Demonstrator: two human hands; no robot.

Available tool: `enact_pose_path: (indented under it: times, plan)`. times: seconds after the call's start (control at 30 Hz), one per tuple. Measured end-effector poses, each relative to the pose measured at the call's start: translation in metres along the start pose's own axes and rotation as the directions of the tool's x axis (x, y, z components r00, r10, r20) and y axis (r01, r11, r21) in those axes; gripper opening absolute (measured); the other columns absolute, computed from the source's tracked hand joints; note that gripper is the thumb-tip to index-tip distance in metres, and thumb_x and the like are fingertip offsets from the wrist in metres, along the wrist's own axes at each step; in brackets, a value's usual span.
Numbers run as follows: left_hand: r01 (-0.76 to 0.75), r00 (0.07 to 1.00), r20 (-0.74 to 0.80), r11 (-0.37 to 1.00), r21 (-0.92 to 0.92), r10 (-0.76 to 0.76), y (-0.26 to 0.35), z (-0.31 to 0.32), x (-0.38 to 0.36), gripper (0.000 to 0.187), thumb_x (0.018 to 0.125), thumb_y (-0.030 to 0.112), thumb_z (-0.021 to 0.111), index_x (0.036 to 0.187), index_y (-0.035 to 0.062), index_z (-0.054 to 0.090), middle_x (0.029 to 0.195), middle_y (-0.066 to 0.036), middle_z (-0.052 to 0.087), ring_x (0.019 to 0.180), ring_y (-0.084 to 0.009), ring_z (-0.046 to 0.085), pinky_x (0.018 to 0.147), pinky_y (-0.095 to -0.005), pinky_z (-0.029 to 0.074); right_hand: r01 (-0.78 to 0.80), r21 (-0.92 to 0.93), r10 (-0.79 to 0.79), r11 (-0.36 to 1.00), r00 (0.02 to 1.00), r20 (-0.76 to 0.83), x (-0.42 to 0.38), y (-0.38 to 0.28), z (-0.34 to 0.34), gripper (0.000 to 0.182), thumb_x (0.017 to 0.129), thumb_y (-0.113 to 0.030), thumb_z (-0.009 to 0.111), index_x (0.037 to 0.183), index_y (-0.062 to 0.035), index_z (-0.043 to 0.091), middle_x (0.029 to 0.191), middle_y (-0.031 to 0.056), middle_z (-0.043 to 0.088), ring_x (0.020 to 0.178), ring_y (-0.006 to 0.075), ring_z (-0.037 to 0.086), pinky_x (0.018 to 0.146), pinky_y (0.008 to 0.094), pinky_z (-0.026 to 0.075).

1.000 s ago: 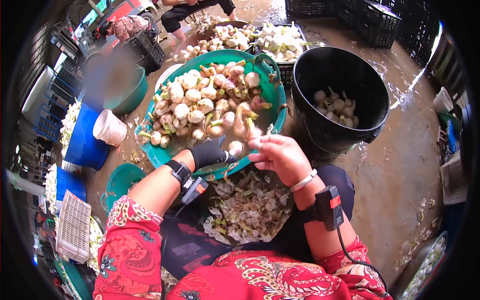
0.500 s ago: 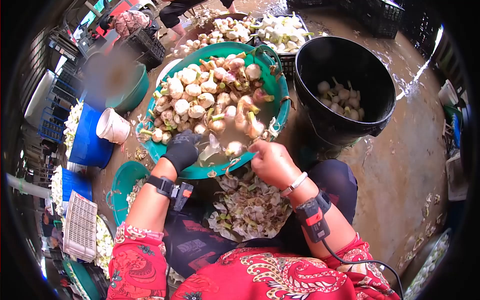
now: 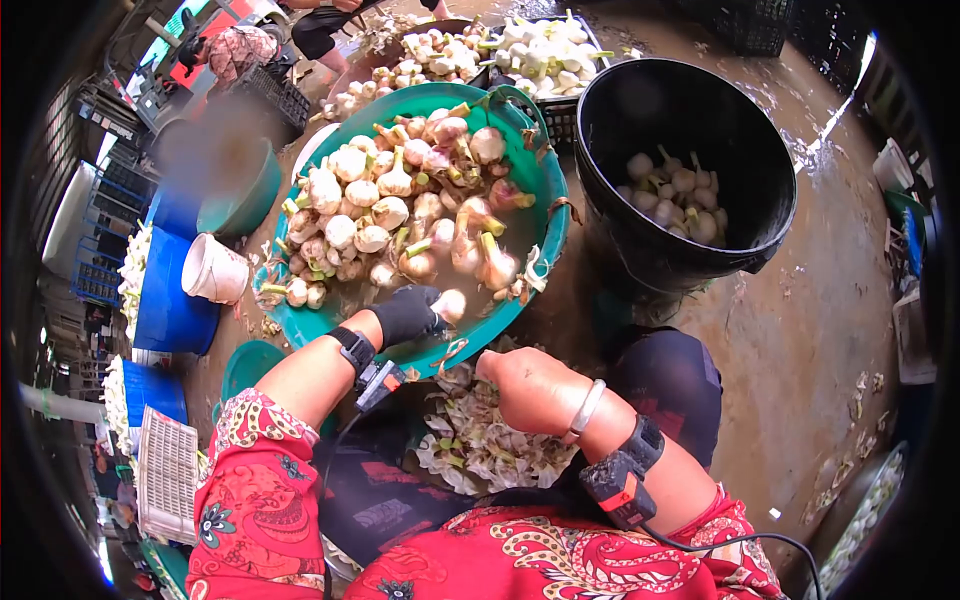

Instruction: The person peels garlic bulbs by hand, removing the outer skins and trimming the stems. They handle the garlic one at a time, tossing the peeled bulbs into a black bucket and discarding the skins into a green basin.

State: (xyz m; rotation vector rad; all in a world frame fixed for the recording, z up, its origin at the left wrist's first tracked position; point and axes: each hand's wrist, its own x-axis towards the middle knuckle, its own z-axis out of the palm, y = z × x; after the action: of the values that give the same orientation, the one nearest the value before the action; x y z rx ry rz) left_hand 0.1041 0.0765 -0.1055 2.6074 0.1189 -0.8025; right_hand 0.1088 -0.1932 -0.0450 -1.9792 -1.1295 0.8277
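Observation:
My left hand [image 3: 408, 315], in a black glove, is closed on a garlic bulb [image 3: 451, 306] at the near side of a green tub [image 3: 556, 190]. Inside that tub, many garlic bulbs [image 3: 372, 240] with cut stems are heaped in murky water. My bare right hand [image 3: 530, 390] is closed just outside the tub's near rim, its fingers curled inward. Whatever it may hold is hidden. Below it lies a pile of loose garlic skins [image 3: 490, 440] between my knees.
A black bucket [image 3: 690, 110] with pale garlic bulbs [image 3: 680, 195] stands right of the tub. Behind are a crate of white garlic [image 3: 548, 60] and more unpeeled garlic. Blue tubs [image 3: 180, 300], a white pail [image 3: 214, 270] and a pale crate [image 3: 166, 475] stand left. People sit at the back.
My left hand has moved right and nearer, now grasping a garlic bulb. My right hand has drawn back from the tub's rim towards me. The view has shifted slightly.

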Motion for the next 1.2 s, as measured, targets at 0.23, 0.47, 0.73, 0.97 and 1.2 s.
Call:
enact_pose_path:
  times: [0.23,0.47,0.73,0.97,1.2]
  plan:
    - [-0.027,0.983,-0.161,0.799,-0.600,-0.089,0.047,-0.037,-0.068,0.038,0.081,0.015,0.066,0.116,0.0010,0.064,0.087,-0.005,0.069,0.074,-0.0075,0.060,0.068,-0.0258,0.050,0.140,0.337,0.051,0.931,0.865,-0.500,0.018,-0.001,0.001,0.048,0.073,-0.003,0.070,0.118,-0.0028,0.054,0.089,0.0092,0.065,0.074,0.0172,0.064,0.065,0.0306,0.052]
    - [-0.290,0.928,-0.340,0.278,-0.916,-0.152,0.081,0.015,-0.150,0.041,0.081,0.000,0.062,0.122,-0.0021,0.059,0.104,-0.007,0.066,0.087,-0.0102,0.062,0.077,-0.0251,0.051,0.211,0.912,0.115,0.353,0.957,-0.266,0.023,-0.017,0.026,0.052,0.074,0.003,0.073,0.121,-0.0039,0.053,0.103,0.0056,0.062,0.090,0.0110,0.061,0.078,0.0268,0.052]
    - [-0.505,0.806,-0.546,0.215,-0.836,-0.229,0.091,0.042,-0.172,0.030,0.093,0.010,0.057,0.122,-0.0011,0.058,0.110,-0.007,0.064,0.099,-0.0117,0.060,0.088,-0.0261,0.048,0.323,0.862,-0.028,0.392,0.940,-0.340,0.012,-0.024,0.053,0.063,0.072,-0.004,0.081,0.127,-0.0004,0.048,0.104,0.0072,0.062,0.094,0.0131,0.061,0.083,0.0286,0.052]
    - [-0.476,0.853,-0.483,0.085,-0.875,-0.197,0.091,0.047,-0.170,0.033,0.094,0.009,0.054,0.125,-0.0023,0.054,0.113,-0.009,0.064,0.098,-0.0155,0.062,0.087,-0.0288,0.051,0.230,0.923,0.023,0.307,0.968,-0.249,0.006,-0.025,0.054,0.054,0.082,-0.011,0.073,0.127,0.0020,0.047,0.103,0.0068,0.061,0.088,0.0115,0.059,0.078,0.0254,0.050]
    - [-0.512,0.823,-0.498,0.021,-0.859,-0.273,0.090,0.051,-0.163,0.034,0.090,0.004,0.056,0.124,-0.0023,0.056,0.110,-0.009,0.064,0.095,-0.0149,0.063,0.081,-0.0286,0.055,0.244,0.910,0.072,0.334,0.957,-0.283,0.010,-0.024,0.058,0.051,0.083,-0.010,0.071,0.126,0.0022,0.047,0.104,0.0063,0.061,0.086,0.0103,0.058,0.075,0.0242,0.049]
